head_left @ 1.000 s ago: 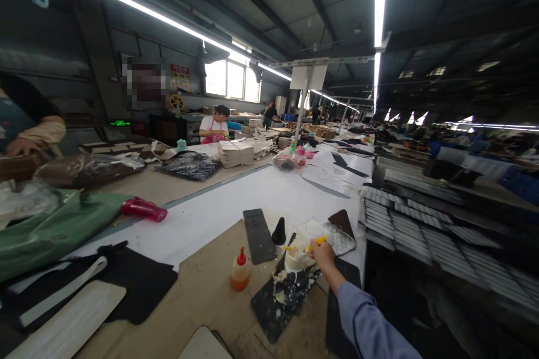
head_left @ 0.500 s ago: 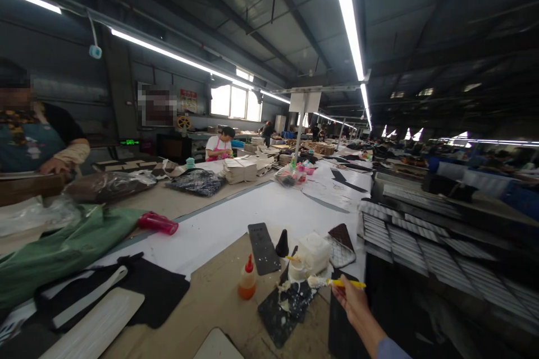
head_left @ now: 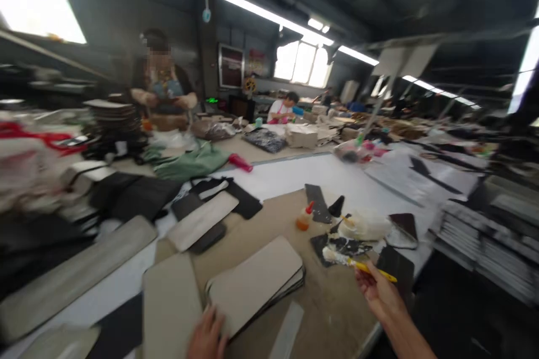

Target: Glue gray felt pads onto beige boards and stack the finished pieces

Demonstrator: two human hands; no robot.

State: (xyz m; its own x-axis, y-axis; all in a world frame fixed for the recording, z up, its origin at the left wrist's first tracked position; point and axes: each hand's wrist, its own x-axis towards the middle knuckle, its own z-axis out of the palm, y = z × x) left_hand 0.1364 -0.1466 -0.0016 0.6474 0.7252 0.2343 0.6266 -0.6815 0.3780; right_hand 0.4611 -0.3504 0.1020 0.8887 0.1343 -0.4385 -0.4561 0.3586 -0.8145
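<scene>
My right hand (head_left: 379, 291) is closed around the yellow handle of a glue brush (head_left: 362, 265), whose bristles carry thick white paste. The brush hovers by a black, paste-smeared board (head_left: 320, 249). Behind it a white glue container (head_left: 370, 225) lies with paste around its mouth. My left hand (head_left: 208, 334), a little blurred, has its fingers spread at the near left edge of a stack of beige rounded panels (head_left: 259, 277). It seems to touch the stack.
A bottle of orange liquid with a red tip (head_left: 304, 217) stands by a dark grey strip (head_left: 318, 202). Beige panels (head_left: 170, 297) lie to the left, a clear strip (head_left: 287, 330) in front. Green cloth (head_left: 193, 160) lies farther back. A co-worker (head_left: 164, 84) works across the table.
My view has swung left and down. My left hand has come into view at the beige stack. The brush, still in my right hand, has moved away from the glue container's mouth.
</scene>
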